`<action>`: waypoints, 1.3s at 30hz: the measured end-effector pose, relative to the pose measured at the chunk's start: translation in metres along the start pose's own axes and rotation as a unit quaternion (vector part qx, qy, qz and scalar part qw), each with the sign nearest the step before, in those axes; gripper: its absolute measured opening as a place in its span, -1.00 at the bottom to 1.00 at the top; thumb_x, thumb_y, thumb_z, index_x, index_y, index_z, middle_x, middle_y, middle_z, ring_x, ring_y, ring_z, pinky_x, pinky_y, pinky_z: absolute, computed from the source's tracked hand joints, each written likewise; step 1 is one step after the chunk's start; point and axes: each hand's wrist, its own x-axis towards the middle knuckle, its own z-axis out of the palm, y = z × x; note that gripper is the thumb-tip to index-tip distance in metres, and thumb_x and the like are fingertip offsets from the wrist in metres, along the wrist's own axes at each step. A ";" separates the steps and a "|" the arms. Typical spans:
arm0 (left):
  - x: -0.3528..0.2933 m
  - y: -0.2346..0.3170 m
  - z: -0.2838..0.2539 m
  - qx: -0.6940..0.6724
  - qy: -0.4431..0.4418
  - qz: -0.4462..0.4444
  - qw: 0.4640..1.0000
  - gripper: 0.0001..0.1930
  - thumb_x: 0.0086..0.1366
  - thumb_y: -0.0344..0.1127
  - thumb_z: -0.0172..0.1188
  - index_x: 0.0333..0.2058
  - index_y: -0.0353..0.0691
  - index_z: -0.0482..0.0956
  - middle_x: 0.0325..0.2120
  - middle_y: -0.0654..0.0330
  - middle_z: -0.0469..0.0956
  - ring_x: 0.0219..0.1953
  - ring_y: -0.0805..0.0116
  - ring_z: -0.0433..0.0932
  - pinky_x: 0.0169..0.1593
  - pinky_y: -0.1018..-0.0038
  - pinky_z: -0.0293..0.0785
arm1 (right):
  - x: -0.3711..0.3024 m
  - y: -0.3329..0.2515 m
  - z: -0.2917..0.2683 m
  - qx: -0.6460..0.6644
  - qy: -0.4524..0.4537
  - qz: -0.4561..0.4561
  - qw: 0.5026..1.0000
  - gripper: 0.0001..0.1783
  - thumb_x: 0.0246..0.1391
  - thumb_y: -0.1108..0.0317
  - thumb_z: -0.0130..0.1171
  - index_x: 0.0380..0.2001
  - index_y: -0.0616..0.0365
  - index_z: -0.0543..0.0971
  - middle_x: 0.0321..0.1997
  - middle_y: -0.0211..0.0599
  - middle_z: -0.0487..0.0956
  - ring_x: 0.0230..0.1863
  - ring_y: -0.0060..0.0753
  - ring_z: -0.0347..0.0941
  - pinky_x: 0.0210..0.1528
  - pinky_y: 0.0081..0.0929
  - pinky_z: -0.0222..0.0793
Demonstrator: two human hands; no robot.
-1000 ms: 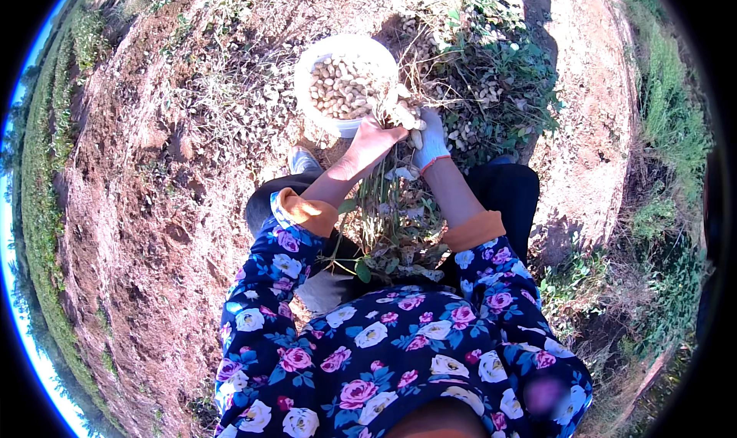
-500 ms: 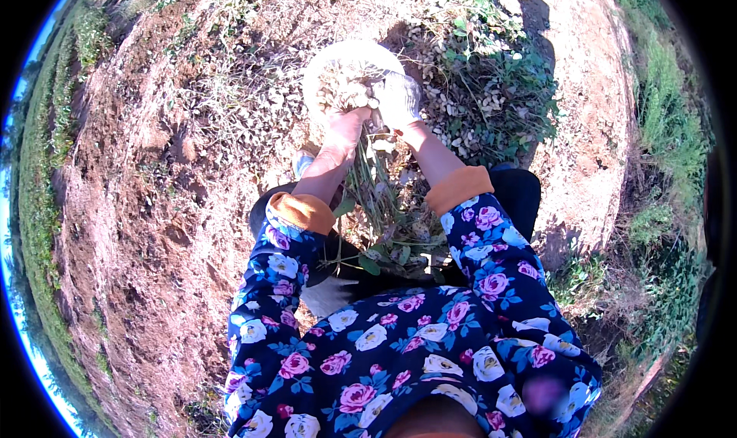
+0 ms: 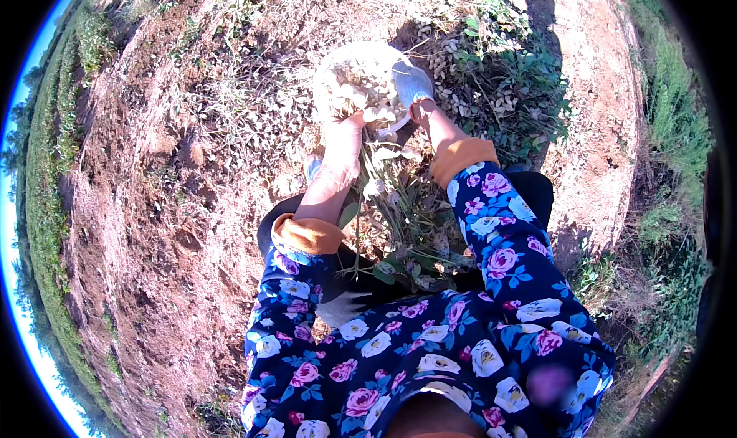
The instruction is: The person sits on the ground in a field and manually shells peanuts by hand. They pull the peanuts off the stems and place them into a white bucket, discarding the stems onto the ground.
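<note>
A white basin (image 3: 326,62) holds a heap of pale peanuts (image 3: 361,73). My bare left hand (image 3: 345,133) is at its near side, closed round a bunch of peanut plants. The stems (image 3: 388,185) trail back toward my lap, and pods show just beyond the fingers. Strong glare hides part of that grip. On my right hand (image 3: 413,83) is a pale knitted glove. It lies at the basin's right side, touching or just over the rim. Its fingers point inward, and I cannot tell whether they hold anything.
To the right of the basin lies a large pile of pulled peanut plants (image 3: 499,85) with pods. Dry stalks and leaves (image 3: 246,92) litter the soil on the left. A white glove or cloth (image 3: 340,309) is by my left thigh. Green growth (image 3: 664,131) borders the right side.
My right hand has moved away from the left one, rightward and slightly farther off, to the basin's side. More of the peanuts now shows. The left hand keeps its grip.
</note>
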 end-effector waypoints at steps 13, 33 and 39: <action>0.000 -0.003 0.001 -0.085 -0.129 -0.127 0.980 -0.62 0.02 -0.28 0.16 -0.18 -0.34 0.37 -0.37 0.08 0.47 -0.38 0.21 0.53 -0.28 0.23 0.54 | -0.132 -0.053 -0.090 0.548 -0.429 0.116 0.709 -0.43 0.19 -0.07 -0.28 0.02 0.19 0.32 -0.03 -0.26 0.44 -0.26 -0.34 0.48 -0.35 -0.60 0.50; 0.008 -0.011 0.056 -0.045 -0.125 -0.205 0.970 -0.60 0.05 -0.28 0.15 -0.13 -0.29 0.36 -0.40 0.01 0.49 -0.51 0.20 0.50 -0.52 0.41 0.45 | -0.116 -0.034 -0.118 0.228 -0.273 -0.295 0.887 -0.65 0.04 0.34 0.13 -0.10 0.16 0.36 -0.22 -0.44 0.43 -0.22 -0.60 0.31 -0.14 -0.54 0.30; -0.007 -0.007 0.058 0.097 -0.063 -0.149 0.982 -0.58 0.06 -0.25 0.13 -0.11 -0.33 0.38 -0.32 0.11 0.50 -0.34 0.26 0.51 -0.32 0.38 0.51 | -0.124 -0.038 -0.117 0.404 -0.332 -0.136 0.841 -0.63 0.07 0.30 0.07 -0.08 0.25 0.35 -0.23 -0.44 0.43 -0.17 -0.64 0.33 -0.11 -0.60 0.28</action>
